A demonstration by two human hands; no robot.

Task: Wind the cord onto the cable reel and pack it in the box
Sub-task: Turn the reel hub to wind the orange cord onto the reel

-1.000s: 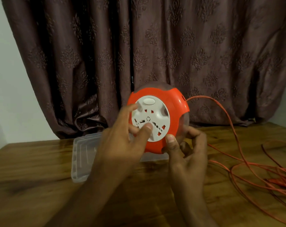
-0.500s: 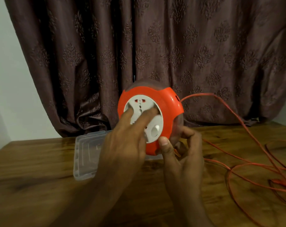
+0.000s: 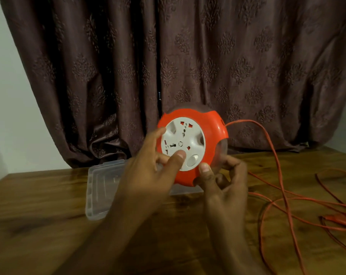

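The round orange cable reel [image 3: 213, 126] with a white socket disc [image 3: 185, 135] is held upright above the table, its face toward me. My right hand [image 3: 223, 181] grips its lower right edge, thumb on the orange rim. My left hand [image 3: 148, 171] presses fingertips on the white disc. The orange cord [image 3: 275, 159] leaves the reel's right side and lies in loose loops on the table at the right. A clear plastic box [image 3: 100, 187] lies on the table behind my left hand, partly hidden.
A wooden table [image 3: 39, 225] fills the lower view. A dark patterned curtain [image 3: 188, 56] hangs close behind the reel. The cord's orange plug [image 3: 338, 220] lies near the right edge among the loops.
The white disc has turned under my left fingers; its oval button went from the top round to the lower right. More cord has been drawn toward the reel.
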